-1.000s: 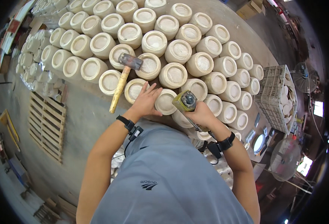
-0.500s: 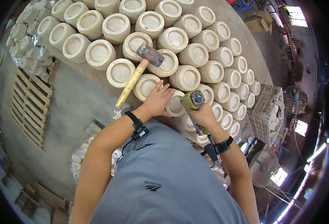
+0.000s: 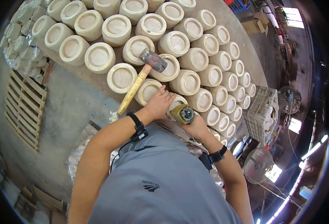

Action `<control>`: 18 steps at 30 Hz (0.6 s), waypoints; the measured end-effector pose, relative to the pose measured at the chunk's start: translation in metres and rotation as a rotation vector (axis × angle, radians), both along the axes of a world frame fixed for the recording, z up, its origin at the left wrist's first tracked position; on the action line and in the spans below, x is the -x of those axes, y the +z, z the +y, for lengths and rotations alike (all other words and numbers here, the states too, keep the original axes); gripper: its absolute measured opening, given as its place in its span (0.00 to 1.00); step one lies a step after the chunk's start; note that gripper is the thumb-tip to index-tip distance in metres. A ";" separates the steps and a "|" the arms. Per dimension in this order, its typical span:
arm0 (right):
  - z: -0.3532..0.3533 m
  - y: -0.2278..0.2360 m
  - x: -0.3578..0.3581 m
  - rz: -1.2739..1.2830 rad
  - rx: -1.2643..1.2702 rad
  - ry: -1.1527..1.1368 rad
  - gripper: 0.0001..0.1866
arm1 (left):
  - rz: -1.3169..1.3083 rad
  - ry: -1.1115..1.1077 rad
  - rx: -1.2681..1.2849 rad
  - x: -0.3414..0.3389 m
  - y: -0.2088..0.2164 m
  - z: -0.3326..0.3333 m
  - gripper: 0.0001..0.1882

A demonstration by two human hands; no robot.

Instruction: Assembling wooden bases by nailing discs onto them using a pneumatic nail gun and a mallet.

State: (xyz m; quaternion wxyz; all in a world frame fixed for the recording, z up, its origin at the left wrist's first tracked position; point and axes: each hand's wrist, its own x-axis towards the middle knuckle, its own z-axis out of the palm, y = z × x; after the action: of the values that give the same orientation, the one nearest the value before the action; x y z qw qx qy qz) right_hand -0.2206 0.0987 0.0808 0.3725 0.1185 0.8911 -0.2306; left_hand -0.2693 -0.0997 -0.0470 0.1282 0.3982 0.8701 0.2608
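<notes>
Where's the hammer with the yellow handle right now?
In the head view, the hammer lies across the pale round pieces, left of centre, just up and left of the person's left hand.

One printed mark on the grey shirt (image 3: 164, 168).
From my remote seat I make out a short line of small, dark lettering (image 3: 151, 183) on the cloth, near side of the scene and left of the shirt's middle. It stands upside down to me, with a black emblem (image 3: 151, 188) of slanted strokes on its nearer side.

Mallet (image 3: 139, 82) on pots (image 3: 185, 82), crate (image 3: 257, 115) rightward.
</notes>
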 end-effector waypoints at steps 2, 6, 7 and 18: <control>-0.002 0.003 0.004 -0.017 -0.031 -0.014 0.19 | -0.006 -0.010 -0.023 0.002 0.002 0.000 0.63; 0.004 -0.017 -0.014 0.066 -0.016 -0.098 0.19 | 0.012 -0.040 -0.052 0.006 0.000 0.000 0.63; 0.005 -0.021 -0.020 0.087 -0.022 -0.085 0.20 | 0.002 -0.036 -0.058 0.005 0.000 0.001 0.62; 0.067 0.034 0.002 0.060 0.004 -0.524 0.20 | -0.080 -0.110 -0.014 0.015 0.005 -0.010 0.60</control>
State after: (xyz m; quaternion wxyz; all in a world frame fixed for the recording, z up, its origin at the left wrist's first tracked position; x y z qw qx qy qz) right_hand -0.2223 0.1656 0.1152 0.2735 0.3377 0.8402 -0.3243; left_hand -0.2846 -0.1099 -0.0416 0.1745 0.4357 0.8391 0.2751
